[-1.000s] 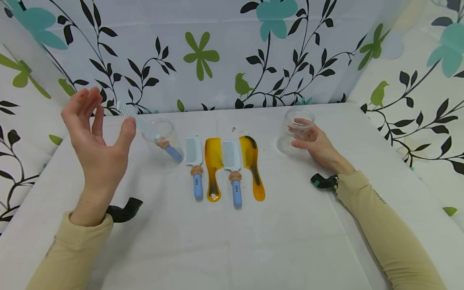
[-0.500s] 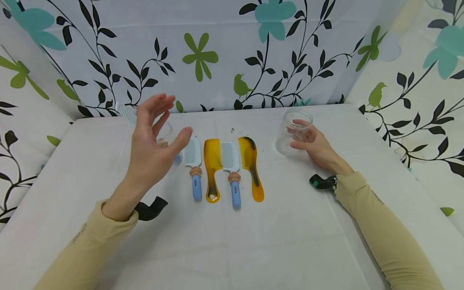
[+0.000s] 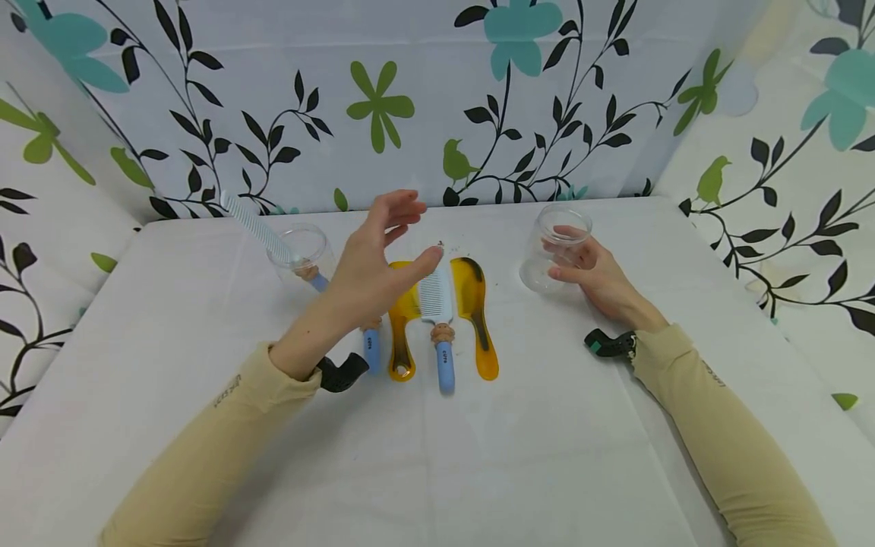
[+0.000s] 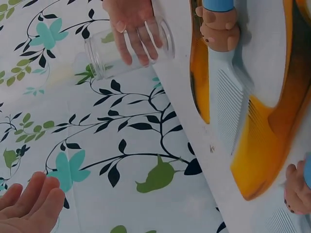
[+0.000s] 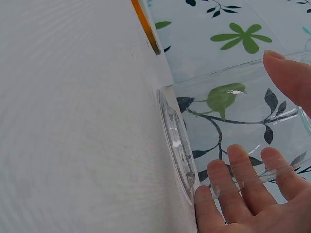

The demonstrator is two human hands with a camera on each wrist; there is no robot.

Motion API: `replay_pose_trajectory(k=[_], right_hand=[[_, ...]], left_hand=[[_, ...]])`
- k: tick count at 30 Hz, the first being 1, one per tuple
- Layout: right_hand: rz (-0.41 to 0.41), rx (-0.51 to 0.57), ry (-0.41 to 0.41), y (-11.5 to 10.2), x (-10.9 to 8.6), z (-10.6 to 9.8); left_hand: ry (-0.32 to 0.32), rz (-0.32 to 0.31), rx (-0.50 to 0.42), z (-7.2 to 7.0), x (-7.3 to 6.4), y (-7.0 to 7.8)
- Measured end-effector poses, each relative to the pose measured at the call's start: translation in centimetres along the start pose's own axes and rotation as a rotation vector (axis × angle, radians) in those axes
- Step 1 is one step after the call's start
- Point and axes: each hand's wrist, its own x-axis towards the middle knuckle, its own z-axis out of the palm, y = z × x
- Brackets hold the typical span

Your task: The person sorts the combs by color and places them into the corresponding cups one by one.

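Right hand (image 3: 598,279): fingers curled round clear, cylindrical, plastic-looking jar (image 3: 538,264). Left hand (image 3: 376,267): fingers relaxed, parted, nothing held. Near left thumb, apart: pale-blue, blue-handled plastic comb (image 3: 441,332). Advised: light, steady pressure on jar wall; comb pinched by handle. Jar: mouth up, long axis vertical. Comb: handle toward person, long axis fore-and-aft.

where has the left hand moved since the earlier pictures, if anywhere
Yes, rightward: in the head view, the left hand began left of the jar holding a comb; now it is right of it, partly hiding the row of combs.
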Motion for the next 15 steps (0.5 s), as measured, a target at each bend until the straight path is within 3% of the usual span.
replay_pose_trajectory(k=[15], right_hand=[[0.024,-0.037,0.025,-0.3,-0.1,0.3]], left_hand=[[-0.253,-0.145,0.184,3.9,3.4,-0.5]])
